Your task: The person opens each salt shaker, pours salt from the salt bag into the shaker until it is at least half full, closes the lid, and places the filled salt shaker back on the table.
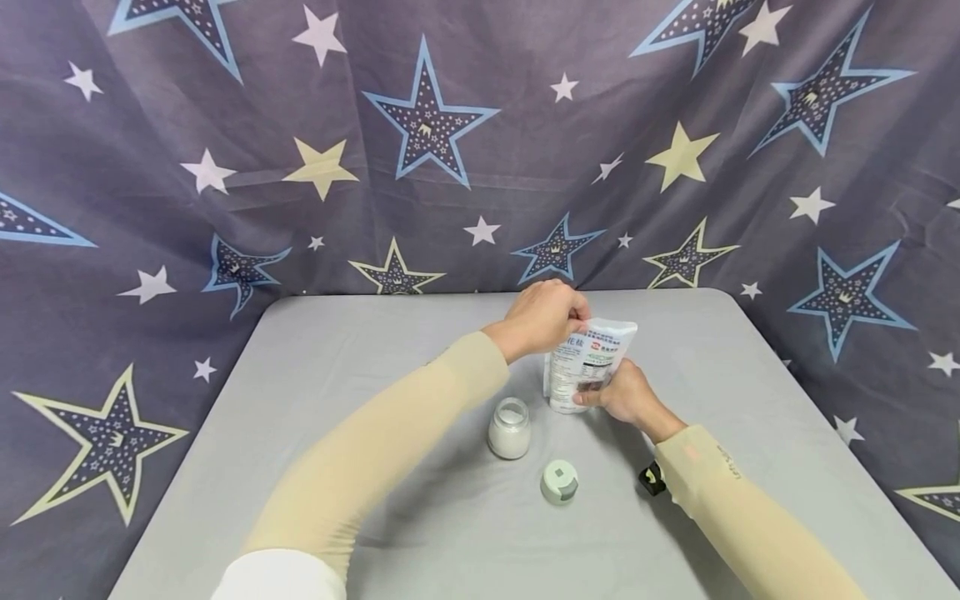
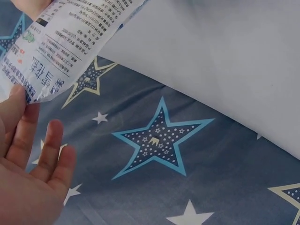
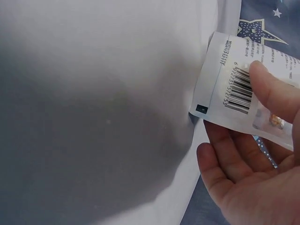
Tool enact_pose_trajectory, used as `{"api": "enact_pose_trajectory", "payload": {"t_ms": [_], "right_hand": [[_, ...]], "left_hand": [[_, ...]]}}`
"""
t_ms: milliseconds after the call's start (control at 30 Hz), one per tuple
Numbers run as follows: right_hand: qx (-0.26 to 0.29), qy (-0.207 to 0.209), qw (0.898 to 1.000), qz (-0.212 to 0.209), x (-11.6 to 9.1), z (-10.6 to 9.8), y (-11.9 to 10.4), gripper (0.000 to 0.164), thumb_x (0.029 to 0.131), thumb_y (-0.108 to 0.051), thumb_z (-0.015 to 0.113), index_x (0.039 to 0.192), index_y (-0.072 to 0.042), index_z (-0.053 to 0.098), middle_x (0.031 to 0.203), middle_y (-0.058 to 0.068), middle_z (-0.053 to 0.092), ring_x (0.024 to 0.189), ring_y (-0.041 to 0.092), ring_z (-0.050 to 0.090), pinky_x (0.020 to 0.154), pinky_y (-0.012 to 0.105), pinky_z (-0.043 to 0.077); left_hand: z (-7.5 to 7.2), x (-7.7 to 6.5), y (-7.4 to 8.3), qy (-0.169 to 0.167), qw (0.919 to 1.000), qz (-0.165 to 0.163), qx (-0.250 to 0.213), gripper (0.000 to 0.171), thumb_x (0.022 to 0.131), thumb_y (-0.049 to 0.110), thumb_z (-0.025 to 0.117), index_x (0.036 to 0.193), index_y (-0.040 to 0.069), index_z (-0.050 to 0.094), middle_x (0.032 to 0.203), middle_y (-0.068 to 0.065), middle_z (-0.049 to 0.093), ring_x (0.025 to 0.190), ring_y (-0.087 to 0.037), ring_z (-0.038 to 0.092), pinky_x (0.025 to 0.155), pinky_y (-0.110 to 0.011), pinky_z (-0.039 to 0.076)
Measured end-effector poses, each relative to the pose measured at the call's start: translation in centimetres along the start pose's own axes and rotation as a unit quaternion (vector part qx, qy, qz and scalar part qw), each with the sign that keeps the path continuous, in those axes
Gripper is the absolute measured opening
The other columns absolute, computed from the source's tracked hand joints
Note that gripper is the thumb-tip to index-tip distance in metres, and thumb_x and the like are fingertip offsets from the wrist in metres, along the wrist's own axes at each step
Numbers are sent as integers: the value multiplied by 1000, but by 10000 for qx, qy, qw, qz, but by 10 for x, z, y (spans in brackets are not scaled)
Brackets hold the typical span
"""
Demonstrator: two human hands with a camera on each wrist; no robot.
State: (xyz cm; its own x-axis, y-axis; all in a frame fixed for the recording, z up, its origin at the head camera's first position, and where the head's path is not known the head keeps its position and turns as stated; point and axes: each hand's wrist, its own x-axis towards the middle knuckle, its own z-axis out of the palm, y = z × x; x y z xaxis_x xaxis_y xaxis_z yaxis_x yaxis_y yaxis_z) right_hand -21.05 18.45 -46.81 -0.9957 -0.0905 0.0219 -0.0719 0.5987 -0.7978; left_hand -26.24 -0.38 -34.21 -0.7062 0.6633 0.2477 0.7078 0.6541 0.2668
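A white printed bag of salt (image 1: 588,362) stands upright over the far right part of the table, tilted slightly. My left hand (image 1: 546,312) pinches its top corner between thumb and forefinger; the other fingers (image 2: 49,145) stand apart from it in the left wrist view. Low on the bag's right side, my right hand (image 1: 626,396) grips it, thumb across the printed front and fingers behind. The right wrist view shows the barcode end of the bag (image 3: 215,75). Nearer me stands an uncapped glass jar (image 1: 509,429) with white contents.
A pale green lid (image 1: 559,482) lies on the grey table (image 1: 435,533), in front and to the right of the jar. Beside my right sleeve is a small black object (image 1: 652,479), partly covered. Behind the table hangs a star-patterned curtain (image 1: 495,208).
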Motion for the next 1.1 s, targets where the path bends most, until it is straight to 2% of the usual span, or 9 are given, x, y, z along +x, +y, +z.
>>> {"api": "enact_pose_trajectory", "payload": {"t_ms": [200, 367, 567, 700, 833, 967, 1100], "right_hand": [[12, 19, 10000, 51, -1, -1, 1, 72, 68, -5, 94, 131, 1, 60, 124, 22, 69, 116, 41, 64, 103, 56, 45], [-2, 67, 10000, 19, -1, 0, 2, 73, 66, -6, 95, 130, 1, 61, 123, 21, 70, 114, 41, 64, 102, 56, 45], [-45, 99, 9999, 40, -4, -1, 3, 72, 66, -6, 95, 130, -2, 62, 122, 19, 71, 114, 39, 65, 103, 54, 45], [-56, 104, 9999, -13, -4, -3, 3, 68, 67, -10, 95, 127, -2, 64, 119, 18, 72, 111, 36, 67, 100, 52, 48], [-3, 89, 10000, -36, -5, -6, 4, 63, 70, -15, 95, 124, -3, 66, 116, 17, 73, 107, 35, 69, 96, 50, 52], [110, -10, 9999, -104, -8, -10, 4, 60, 74, -19, 94, 125, -4, 66, 117, 15, 73, 110, 36, 68, 98, 52, 51], [66, -96, 9995, -284, -11, -14, 6, 64, 75, -26, 93, 129, -7, 64, 121, 14, 72, 116, 37, 65, 102, 56, 47]], "left_hand": [[-2, -2, 0, -191, 9997, 110, -47, 8, 94, 30, 76, 97, 24, 80, 92, 13, 73, 94, -10, 57, 88, -29, 45], [-2, -4, -2, -224, 9994, 245, -117, 10, 94, 31, 76, 100, 23, 79, 94, 12, 73, 92, -10, 58, 84, -28, 47], [-4, -7, -4, -336, 9988, 228, -266, 16, 93, 32, 77, 106, 22, 78, 100, 10, 74, 93, -11, 60, 81, -28, 48], [-4, -9, -7, -291, 9984, 266, -397, 25, 90, 36, 80, 111, 22, 77, 104, 11, 72, 102, -11, 61, 86, -30, 49], [-2, -13, -13, -230, 9981, 349, -445, 43, 89, 45, 80, 123, 20, 72, 116, 10, 70, 117, -13, 58, 97, -31, 47], [-3, -18, -19, -138, 9980, 404, -469, 58, 89, 55, 76, 134, 20, 66, 132, 6, 66, 127, -16, 55, 106, -34, 44], [-4, -26, -26, -8, 9977, 422, -526, 65, 89, 58, 74, 139, 19, 62, 139, 3, 62, 132, -18, 53, 110, -36, 42]]}}
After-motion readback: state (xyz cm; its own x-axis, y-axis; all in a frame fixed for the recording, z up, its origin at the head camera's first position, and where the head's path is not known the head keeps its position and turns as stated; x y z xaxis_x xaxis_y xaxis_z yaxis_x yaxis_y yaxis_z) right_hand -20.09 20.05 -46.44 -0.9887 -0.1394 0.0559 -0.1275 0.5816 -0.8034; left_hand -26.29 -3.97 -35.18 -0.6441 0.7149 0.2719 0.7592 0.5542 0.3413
